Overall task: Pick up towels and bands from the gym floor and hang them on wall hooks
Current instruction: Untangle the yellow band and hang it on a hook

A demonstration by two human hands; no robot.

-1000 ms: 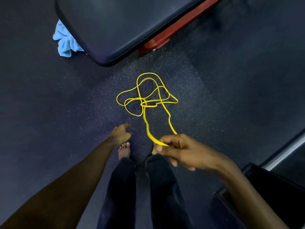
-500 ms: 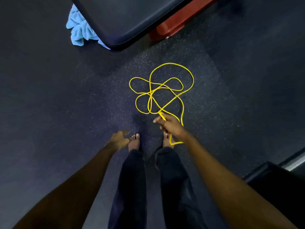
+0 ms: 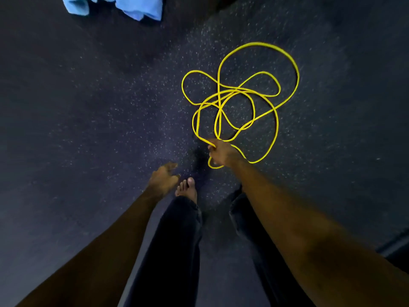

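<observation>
Yellow band [image 3: 256, 43] is on the floor [image 3: 88, 107], right of centre and a bit far of the feet, lying as a loose tangle of overlapping loops. Right hand [image 3: 221, 152] is at the near edge of the tangle, its fingers [image 3: 212, 149] curled round one or two strands, and a short bight pokes out on the near side of the hand. The rest of the band lies flat on the floor. Left hand [image 3: 162, 179] hangs just left of the bare foot [image 3: 188, 189]; its fingers [image 3: 173, 166] are loosely curled and a little spread, holding nothing. Blue towel [image 3: 132, 7] sits crumpled at the far edge, well apart from the band and cut off by the frame. Wall hooks are not in view. Handling guess: the band is thin, light, limp and probably stretchy, with no stiffness to speak of, so the loops should trail and swing when lifted, and the crossings could cinch into a knot if it is pulled from a single strand. Better to gather several strands at the crossing cluster in the middle, or feed loops into the free left hand, then hang it by a bundled loop. The rubbery skin should grip well, so slip risk is low; snagging on toes is the likelier nuisance. The towel is soft and light, so a bunch grab anywhere on it works.
</observation>
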